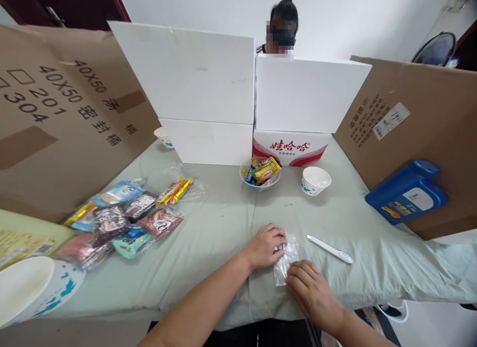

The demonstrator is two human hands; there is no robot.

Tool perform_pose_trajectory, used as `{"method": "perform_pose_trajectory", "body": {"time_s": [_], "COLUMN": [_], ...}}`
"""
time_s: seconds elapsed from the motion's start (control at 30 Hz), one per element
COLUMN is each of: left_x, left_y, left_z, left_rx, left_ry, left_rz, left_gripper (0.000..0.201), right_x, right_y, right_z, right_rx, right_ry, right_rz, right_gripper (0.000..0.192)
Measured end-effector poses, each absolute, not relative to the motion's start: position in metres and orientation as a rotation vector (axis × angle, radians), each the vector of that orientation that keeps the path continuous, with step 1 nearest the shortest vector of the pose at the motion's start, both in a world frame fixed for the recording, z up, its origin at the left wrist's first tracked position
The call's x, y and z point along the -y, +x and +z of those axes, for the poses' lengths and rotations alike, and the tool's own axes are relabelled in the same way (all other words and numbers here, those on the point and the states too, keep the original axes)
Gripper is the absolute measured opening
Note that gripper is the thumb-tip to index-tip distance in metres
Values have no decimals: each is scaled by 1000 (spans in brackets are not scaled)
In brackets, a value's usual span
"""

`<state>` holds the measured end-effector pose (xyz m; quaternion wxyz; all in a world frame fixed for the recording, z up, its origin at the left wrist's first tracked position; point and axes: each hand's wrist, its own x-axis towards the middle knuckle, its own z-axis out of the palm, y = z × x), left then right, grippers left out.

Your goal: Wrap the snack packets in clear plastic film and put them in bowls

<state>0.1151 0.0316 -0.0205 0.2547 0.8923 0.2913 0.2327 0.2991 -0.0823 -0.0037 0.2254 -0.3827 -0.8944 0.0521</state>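
Note:
A small clear plastic bag (pixel 286 261) lies crinkled on the cloth near the front edge of the table. My left hand (pixel 265 246) is at its upper left side, fingers curled and closed on the plastic. At the lower right edge, my right hand (pixel 315 293) also has bent fingers closed on the bag. The fingertips are partly hidden, and whether anything small is inside the bag I cannot tell. To the right of the bag lies a white utility knife (pixel 330 248), touched by neither hand.
A clear bowl of wrapped snacks (pixel 263 174) and a white paper bowl (pixel 315 182) stand farther back. Packaged snacks (pixel 112 222) are heaped at left, near a large paper tub (pixel 55 292). A blue bottle (pixel 406 193) leans at right. White boxes (pixel 208 98) and cardboard (pixel 74 98) wall the table; a person sits behind.

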Motion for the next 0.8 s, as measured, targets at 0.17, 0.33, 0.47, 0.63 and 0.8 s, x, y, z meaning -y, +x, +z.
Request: {"method": "perform_pose_trajectory", "body": {"time_s": [0.17, 0.33, 0.47, 0.63, 0.8], "left_x": [-33, -34, -35, -33, -27], "left_y": [114, 111, 111, 113, 118], "left_z": [-19, -25, -28, -24, -23], "left_rx": [-804, -788, -786, -907, -1144], "left_ry": [2361, 2255, 2163, 2123, 2260], "left_rz": [593, 753, 863, 863, 886], "left_gripper": [51, 75, 70, 22, 12], "right_x": [44, 3, -4, 0, -5], "right_y": [300, 292, 283, 276, 285], "right_z": [2, -12, -23, -28, -24], "right_rx": [2488, 2425, 2391, 2386, 2358], "right_ry": [-1259, -1582, -1723, -1797, -1805], "right_rz": [108, -41, -113, -148, -191], "right_gripper": [20, 21, 20, 13, 14]}}
